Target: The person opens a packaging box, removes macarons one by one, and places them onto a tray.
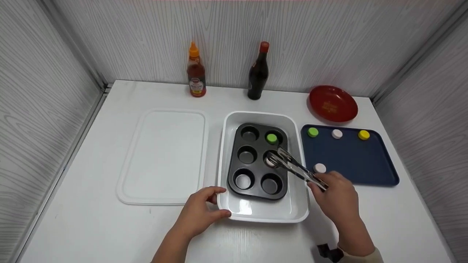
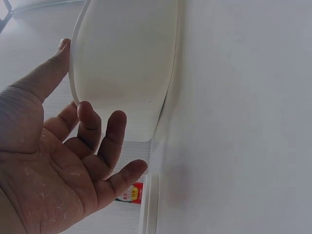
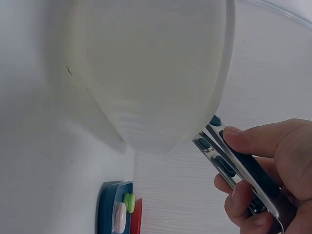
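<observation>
My right hand (image 1: 338, 197) grips metal tongs (image 1: 298, 170), also seen with dark inserts on their handles in the right wrist view. Their tips are spread apart over the middle right cup of a dark muffin pan (image 1: 257, 182), where a white round cap (image 1: 270, 163) lies partly hidden. A green round cap (image 1: 271, 138) sits in the far right cup. The pan stands inside a white rectangular bin (image 1: 263, 220). At the bin's near left corner, my left hand (image 1: 199, 210) holds the rim between thumb and fingers.
On the right, a navy tray (image 1: 351, 157) bears green (image 1: 312, 132), white (image 1: 337, 134) and yellow (image 1: 363, 134) caps, plus another white cap (image 1: 320, 168). Behind it lies a red plate (image 1: 332, 104). A sauce bottle (image 1: 196, 75) and dark bottle (image 1: 258, 75) stand behind; a white lid (image 1: 164, 157) lies left.
</observation>
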`<state>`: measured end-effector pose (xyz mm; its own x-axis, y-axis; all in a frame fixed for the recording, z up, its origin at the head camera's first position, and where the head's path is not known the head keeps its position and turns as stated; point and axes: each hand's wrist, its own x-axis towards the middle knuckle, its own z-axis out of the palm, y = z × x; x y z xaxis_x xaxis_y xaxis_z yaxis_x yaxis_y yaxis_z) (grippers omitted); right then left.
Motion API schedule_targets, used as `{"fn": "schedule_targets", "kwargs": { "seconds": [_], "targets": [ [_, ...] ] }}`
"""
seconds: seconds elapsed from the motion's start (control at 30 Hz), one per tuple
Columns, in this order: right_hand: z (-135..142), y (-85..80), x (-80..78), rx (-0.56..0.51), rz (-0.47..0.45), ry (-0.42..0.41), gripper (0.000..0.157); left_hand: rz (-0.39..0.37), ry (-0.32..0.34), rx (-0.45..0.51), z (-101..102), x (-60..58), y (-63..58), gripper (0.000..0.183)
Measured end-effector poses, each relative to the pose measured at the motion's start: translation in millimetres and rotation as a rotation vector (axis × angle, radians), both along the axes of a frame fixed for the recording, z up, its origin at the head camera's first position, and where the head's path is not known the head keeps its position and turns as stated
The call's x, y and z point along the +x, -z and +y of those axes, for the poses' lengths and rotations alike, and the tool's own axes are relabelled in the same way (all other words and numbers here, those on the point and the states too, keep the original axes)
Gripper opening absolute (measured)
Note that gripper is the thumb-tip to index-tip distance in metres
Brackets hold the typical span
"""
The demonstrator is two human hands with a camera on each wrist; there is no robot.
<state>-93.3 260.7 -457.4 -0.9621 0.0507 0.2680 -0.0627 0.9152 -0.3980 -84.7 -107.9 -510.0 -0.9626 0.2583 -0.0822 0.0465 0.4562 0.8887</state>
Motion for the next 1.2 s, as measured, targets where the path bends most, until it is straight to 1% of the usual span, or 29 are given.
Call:
{"fn": "schedule_targets", "kwargs": {
  "seconds": [0.2,0.4,0.6,0.73,0.87,1.0,1.2],
  "targets": [
    [-3.8,-0.8,-2.4,0.027,-0.051,-0.007,0.025,0.009,0.004,0.001,-0.3,0.2,0.9,0.060],
    [-9.6,-6.7,-5.8,0.050,-0.102,-0.009,0.026,0.017,0.002,-0.001,-0.5,0.4,1.1,0.060],
    [-15.5,-9.5,-8.5,0.087,-0.119,-0.023,0.025,0.018,-0.003,0.005,-0.5,0.7,0.6,0.059],
    [-18.9,-8.7,-10.1,0.116,-0.133,-0.027,0.026,0.014,-0.005,0.004,-0.2,1.5,-0.4,0.059],
    [-19.9,-7.0,-10.7,0.121,-0.149,-0.022,0.027,0.025,0.000,0.002,-0.1,2.3,-0.6,0.059],
    [-20.2,-3.0,-10.3,0.109,-0.122,-0.020,0.025,0.028,-0.001,0.004,-0.2,2.0,-1.2,0.059],
    [-20.0,5.8,-7.5,0.092,-0.039,-0.025,0.022,0.005,-0.007,-0.010,0.1,1.5,-1.5,0.059]
  ]
}}
